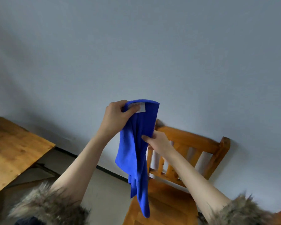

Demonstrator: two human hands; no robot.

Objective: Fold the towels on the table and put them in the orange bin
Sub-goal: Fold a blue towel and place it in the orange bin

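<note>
A blue towel (pixel 136 153) hangs in the air in front of me, draped long and narrow, with a white label near its top edge. My left hand (pixel 115 117) grips the towel's top corner, thumb over the label. My right hand (pixel 157 142) pinches the towel's right edge lower down, about a third of the way along. The towel's lower end dangles above a chair seat. No orange bin is in view.
A wooden chair (pixel 193 151) with a slatted back stands against the pale wall behind the towel. A wooden table (pixel 11 151) shows its corner at the left. Light floor lies between them. Fur-trimmed sleeves cover both my upper arms.
</note>
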